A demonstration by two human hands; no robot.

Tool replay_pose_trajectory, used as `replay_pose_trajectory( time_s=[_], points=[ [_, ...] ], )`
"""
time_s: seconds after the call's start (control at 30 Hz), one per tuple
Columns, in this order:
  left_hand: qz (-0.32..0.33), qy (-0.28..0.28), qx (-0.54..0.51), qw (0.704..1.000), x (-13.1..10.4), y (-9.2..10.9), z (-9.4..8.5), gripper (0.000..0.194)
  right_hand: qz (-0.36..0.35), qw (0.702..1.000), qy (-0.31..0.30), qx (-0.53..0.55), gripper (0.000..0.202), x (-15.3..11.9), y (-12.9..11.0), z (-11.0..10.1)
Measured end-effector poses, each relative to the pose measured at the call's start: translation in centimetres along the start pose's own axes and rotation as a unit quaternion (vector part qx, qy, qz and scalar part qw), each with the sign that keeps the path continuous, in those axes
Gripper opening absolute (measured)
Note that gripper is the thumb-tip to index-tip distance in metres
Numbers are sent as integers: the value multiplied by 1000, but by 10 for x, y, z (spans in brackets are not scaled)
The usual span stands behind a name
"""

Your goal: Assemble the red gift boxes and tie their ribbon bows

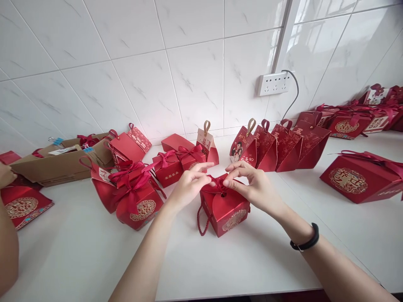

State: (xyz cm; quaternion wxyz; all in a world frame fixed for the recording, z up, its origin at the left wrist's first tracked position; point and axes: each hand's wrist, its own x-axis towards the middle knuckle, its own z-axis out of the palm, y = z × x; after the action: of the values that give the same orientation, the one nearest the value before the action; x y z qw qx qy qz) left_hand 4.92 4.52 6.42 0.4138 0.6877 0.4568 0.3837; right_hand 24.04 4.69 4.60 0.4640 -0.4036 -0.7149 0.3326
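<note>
Pinching red satiny ribbon (217, 183) atop a glossy red cardboard box (227, 209), left hand (188, 185) and right hand (253, 186) faced off half-curled, probably for even tension.

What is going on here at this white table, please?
A person is handling a red gift box on the white table. The left hand and right hand both have fingertips at the red ribbon on its top; how firmly each grips is unclear. A rope handle hangs at the box's side. Another person's arm shows at the picture's left edge.
</note>
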Motion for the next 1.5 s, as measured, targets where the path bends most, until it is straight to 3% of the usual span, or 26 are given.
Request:
replay_pose_trajectory(
  time_s=[0.17,0.3,0.5,0.67,0.83,1.13,1.3,1.4,1.5],
  points=[
    [6,-9,107,994,-8,9,-10,30,98,993,-38,48,35,2,-5,-4],
    [10,-62,147,987,-11,15,-14,28,146,987,-35,54,37,3,-10,-8],
    [19,-139,207,968,-14,18,-17,27,215,976,-15,38,30,5,-12,-13],
    [47,-168,254,951,-17,17,-16,22,253,967,-33,7,24,7,-16,-16],
    [50,-187,261,946,-18,17,-16,23,268,962,-42,-24,23,8,-16,-19],
    [56,-218,215,950,-14,11,-21,23,225,974,-32,-8,24,14,11,-30],
    [49,-186,204,960,-12,6,-23,24,234,972,3,-31,24,16,19,-31],
    [32,-111,210,971,-8,-1,-25,26,256,966,27,-36,31,18,18,-32],
    [17,-35,193,980,-4,-8,-23,28,252,967,-3,33,48,18,13,-34]
  ],
)
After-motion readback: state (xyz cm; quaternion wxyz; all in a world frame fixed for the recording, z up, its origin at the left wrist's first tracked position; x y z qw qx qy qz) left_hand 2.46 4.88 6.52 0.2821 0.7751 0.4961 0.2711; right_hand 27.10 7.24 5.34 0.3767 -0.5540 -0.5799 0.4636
